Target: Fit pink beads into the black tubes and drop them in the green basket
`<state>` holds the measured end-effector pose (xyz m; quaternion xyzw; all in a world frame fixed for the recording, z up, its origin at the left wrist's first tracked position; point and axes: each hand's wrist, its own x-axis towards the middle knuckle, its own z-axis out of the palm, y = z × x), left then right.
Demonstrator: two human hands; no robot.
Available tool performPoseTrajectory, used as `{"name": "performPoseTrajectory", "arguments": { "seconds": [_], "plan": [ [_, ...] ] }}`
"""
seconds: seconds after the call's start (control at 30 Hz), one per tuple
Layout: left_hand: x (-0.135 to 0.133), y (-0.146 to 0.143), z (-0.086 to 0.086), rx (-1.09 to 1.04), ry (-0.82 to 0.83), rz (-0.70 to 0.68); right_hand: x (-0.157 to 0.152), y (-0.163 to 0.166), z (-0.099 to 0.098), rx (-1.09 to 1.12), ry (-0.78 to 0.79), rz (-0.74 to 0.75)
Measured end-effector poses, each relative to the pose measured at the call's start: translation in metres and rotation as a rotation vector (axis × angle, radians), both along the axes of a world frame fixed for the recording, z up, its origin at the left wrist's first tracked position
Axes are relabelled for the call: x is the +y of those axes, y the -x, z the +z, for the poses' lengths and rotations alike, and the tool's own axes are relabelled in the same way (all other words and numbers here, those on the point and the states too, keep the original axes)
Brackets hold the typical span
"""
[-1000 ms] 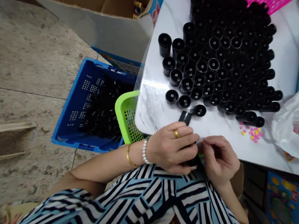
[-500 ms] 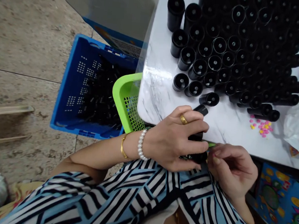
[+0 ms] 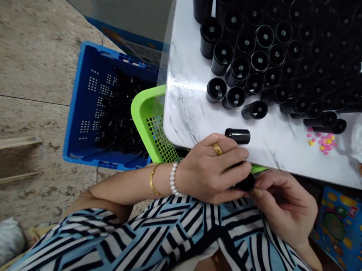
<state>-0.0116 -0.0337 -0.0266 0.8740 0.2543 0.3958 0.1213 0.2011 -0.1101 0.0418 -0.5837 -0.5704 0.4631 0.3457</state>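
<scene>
Tube [image 3: 247,182] in fingers [image 3: 234,175]; black pieces [image 3: 123,127] in crate [image 3: 76,112]

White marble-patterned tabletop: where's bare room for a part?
The tabletop is bare at its near left corner, between the lime-green plastic basket and the nearest black cylindrical cups, and along its near edge, between the glossy black tube lying sideways and the small pink and yellow pieces. Crowded: further back, packed with cups.

Premises consistent with a small, informal assembly workshop; whether inside a home cannot be determined. Evidence: massed, near-identical black tubes [image 3: 296,49] on a marble-patterned tabletop [image 3: 187,111]; small pink and yellow pieces [image 3: 327,141] loose at right; a blue crate [image 3: 70,129] of black parts [image 3: 119,126] on the speckled floor [image 3: 32,67] at left.
</scene>
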Motion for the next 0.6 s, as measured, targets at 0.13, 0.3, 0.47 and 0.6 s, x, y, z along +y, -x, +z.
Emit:
{"name": "performPoseTrajectory", "arguments": {
  "seconds": [0.13,0.3,0.47,0.6],
  "plan": [
    [0.004,-0.002,-0.008,-0.055,-0.085,-0.045,0.004,0.005,0.002,-0.178,-0.031,0.025],
    [0.008,-0.004,-0.014,-0.103,-0.085,-0.008,0.010,0.007,0.006,-0.202,0.112,-0.047],
    [0.007,-0.005,-0.014,-0.116,-0.064,0.041,0.011,0.009,0.014,-0.096,0.245,-0.109],
    [0.005,-0.005,-0.014,-0.099,-0.057,0.061,0.014,0.015,0.014,-0.284,0.070,-0.012]
  ]
}}
